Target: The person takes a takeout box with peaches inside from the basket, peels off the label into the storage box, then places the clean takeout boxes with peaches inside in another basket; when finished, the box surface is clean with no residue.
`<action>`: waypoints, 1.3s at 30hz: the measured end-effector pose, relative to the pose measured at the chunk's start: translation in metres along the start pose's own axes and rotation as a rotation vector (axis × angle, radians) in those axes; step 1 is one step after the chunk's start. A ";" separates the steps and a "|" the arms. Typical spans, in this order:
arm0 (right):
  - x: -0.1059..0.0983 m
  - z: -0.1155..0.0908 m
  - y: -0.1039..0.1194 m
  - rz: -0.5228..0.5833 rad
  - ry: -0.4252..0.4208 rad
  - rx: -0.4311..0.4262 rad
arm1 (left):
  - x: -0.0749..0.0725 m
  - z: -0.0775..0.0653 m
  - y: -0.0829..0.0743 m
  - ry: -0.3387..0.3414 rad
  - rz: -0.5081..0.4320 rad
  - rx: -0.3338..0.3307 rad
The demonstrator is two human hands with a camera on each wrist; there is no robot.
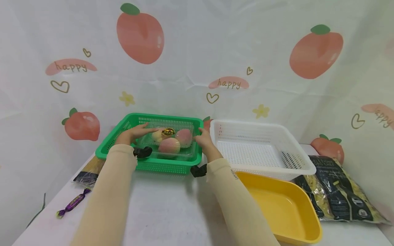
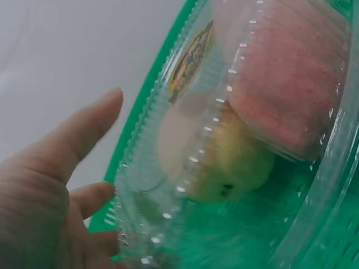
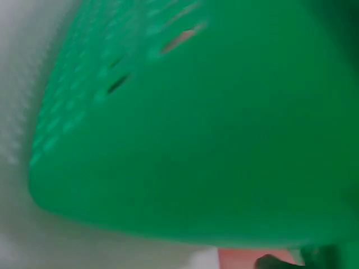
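Note:
A clear plastic clamshell box [image 1: 144, 140] with three peaches [image 1: 169, 145] sits inside the green basket [image 1: 147, 166]; a black and gold sticker is on its lid. My left hand [image 1: 131, 134] is at the box's left end, one finger stretched out over it. In the left wrist view that hand [image 2: 56, 174] has one finger straight and apart, the others right at the box's ridged edge. My right hand [image 1: 205, 141] is by the basket's right rim, fingertips close to the box's right end. The right wrist view shows only blurred green basket wall [image 3: 196, 151], without the hand.
A white basket [image 1: 246, 153] stands right of the green one, with a yellow tray [image 1: 280, 208] before it. Black and clear pasta bags [image 1: 341, 191] lie at far right. A purple wrapped candy [image 1: 74, 204] and another packet [image 1: 89, 172] lie at left. A printed curtain hangs behind.

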State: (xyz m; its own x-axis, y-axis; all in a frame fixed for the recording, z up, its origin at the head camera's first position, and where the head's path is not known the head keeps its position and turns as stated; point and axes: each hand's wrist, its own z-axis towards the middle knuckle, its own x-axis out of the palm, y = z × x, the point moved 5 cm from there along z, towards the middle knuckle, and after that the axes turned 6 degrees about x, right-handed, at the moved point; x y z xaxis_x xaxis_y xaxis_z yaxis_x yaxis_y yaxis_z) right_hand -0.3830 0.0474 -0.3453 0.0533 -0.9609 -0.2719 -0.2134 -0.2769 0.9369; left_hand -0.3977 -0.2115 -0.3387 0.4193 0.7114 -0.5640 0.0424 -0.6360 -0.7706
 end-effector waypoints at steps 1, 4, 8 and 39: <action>0.001 0.001 -0.001 0.013 -0.012 -0.010 | 0.000 0.001 0.002 -0.014 -0.012 0.001; 0.002 0.002 -0.004 0.025 -0.045 -0.033 | 0.000 0.002 0.008 -0.041 -0.046 -0.013; 0.004 0.002 -0.005 0.008 -0.072 -0.056 | 0.001 0.006 0.016 -0.042 -0.073 -0.025; 0.007 -0.001 -0.002 -0.097 -0.126 -0.146 | 0.008 0.001 0.024 -0.021 -0.216 0.024</action>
State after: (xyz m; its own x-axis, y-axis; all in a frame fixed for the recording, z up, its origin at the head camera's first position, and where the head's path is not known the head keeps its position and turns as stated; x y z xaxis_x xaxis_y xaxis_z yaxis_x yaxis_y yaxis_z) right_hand -0.3812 0.0417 -0.3492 -0.0575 -0.9236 -0.3791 -0.0691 -0.3751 0.9244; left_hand -0.3946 -0.2212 -0.3619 0.3841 0.8364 -0.3910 0.1076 -0.4612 -0.8808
